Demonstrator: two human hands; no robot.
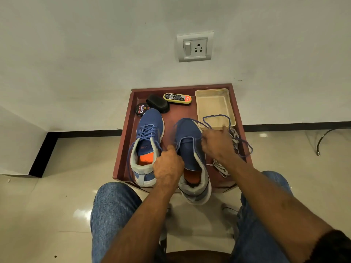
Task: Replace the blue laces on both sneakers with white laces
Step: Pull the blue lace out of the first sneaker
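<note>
From the head camera we look down at a low reddish-brown tray-like bench [126,149] with a raised rim, set against a white wall. On it stand two blue knit sneakers, toes to the wall. The left sneaker [147,147] keeps its blue lace criss-crossed through the eyelets. The right sneaker [190,149], its heel hanging over the near edge, is largely unlaced.

Our left hand [168,166] has its grip clenched round that shoe's collar, steadying it. Our right hand [218,145] pinches the loosened blue lace [216,117], which loops up over a shallow beige plastic tray [215,92] and trails off to the right. The flat white laces [221,168] lie in a heap on the bench just right of this sneaker.

We judge the lace to be thin, limp and light: it will slide freely but snag at eyelets, so it is best taken close to the eyelet and drawn straight out. The shoe is soft on top, firmer at the sole and heel, which is where to hold it.

At the back sit a round polish tin [141,109], a black applicator [158,103] and a yellow shoe brush [177,98].
</note>
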